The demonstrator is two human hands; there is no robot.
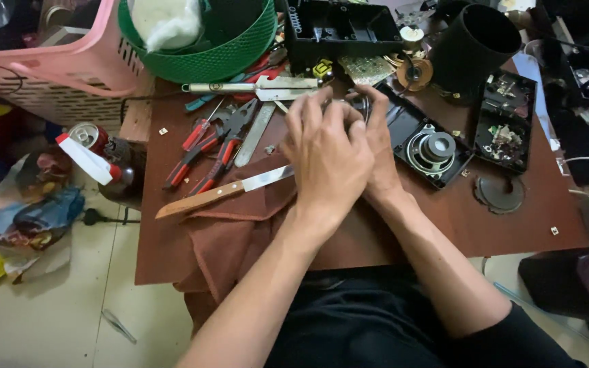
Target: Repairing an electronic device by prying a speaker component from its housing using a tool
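The left hand [325,153] lies over the right hand [376,146]. Both curl around something hidden; I cannot tell what. A knife [223,192] with a wooden handle lies at nine o'clock.

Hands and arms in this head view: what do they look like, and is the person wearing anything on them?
Both forearms are bare up to the elbow, with no sleeves in sight. The left hand and right hand wear no gloves, and no rings, watch or bracelet show on the sides that face the camera. The only clothing in view is a dark garment at the bottom edge, below the arms.
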